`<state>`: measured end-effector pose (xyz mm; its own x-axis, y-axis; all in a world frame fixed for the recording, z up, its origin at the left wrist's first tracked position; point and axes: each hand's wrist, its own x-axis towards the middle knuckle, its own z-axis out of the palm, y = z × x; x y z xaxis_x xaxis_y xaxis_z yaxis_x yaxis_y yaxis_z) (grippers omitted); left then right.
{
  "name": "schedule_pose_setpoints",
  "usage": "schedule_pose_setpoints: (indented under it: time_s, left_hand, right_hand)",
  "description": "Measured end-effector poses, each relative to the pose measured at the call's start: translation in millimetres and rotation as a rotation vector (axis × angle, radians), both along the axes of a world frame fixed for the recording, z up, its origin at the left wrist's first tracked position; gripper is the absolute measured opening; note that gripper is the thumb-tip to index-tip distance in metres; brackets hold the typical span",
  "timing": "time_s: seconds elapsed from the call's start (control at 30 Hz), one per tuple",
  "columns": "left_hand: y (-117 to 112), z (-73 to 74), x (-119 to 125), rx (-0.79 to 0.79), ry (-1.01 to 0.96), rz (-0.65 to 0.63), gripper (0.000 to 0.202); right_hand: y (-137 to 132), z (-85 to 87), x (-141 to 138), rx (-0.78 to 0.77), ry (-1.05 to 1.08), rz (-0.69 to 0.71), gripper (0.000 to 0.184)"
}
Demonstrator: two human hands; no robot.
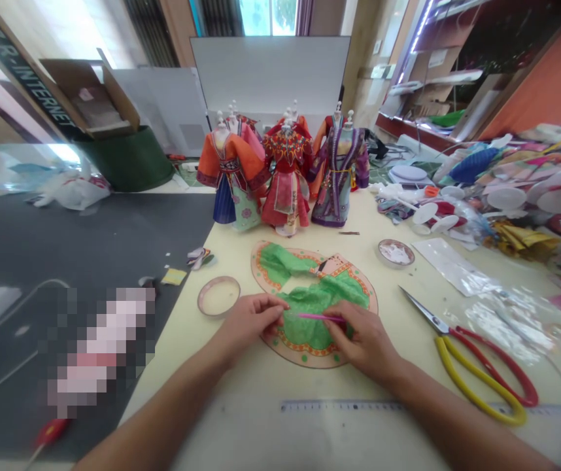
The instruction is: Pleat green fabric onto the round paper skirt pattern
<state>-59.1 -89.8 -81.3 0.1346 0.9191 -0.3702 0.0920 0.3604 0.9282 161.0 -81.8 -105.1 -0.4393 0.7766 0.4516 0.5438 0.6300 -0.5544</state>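
My right hand (359, 333) is closed around a thin pink stick (312, 316), whose narrow tip points left. Thumb and forefinger of my left hand (258, 317) are pinched together close to that tip; anything between them is too small to make out. Beneath both hands lies a green doll-sized garment piece (305, 301), spread flat in a rounded shape. Its wide peach border (305, 358) carries orange trim and green dots. A patterned peach section (334, 263) shows at its upper right.
Several dressed doll forms (288, 170) stand behind the garment. Large scissors (457, 340) with red and yellow handles lie at right, above a ruler (339, 406). A shallow dish (219, 296) sits at left, and a small bowl of white pieces (395, 252) at right.
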Motion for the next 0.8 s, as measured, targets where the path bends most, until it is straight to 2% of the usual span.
schedule_pose_setpoints:
  time_s: [0.2, 0.8]
  left_hand:
    - [-0.9, 0.5, 0.3, 0.009, 0.022, -0.011, 0.023]
    - [-1.5, -2.5, -0.4, 0.002, 0.033, -0.03, 0.02]
  right_hand:
    - [0.4, 2.2, 0.3, 0.025, 0.024, -0.033, 0.008]
    - [0.2, 2.3, 0.3, 0.025, 0.029, -0.013, 0.009]
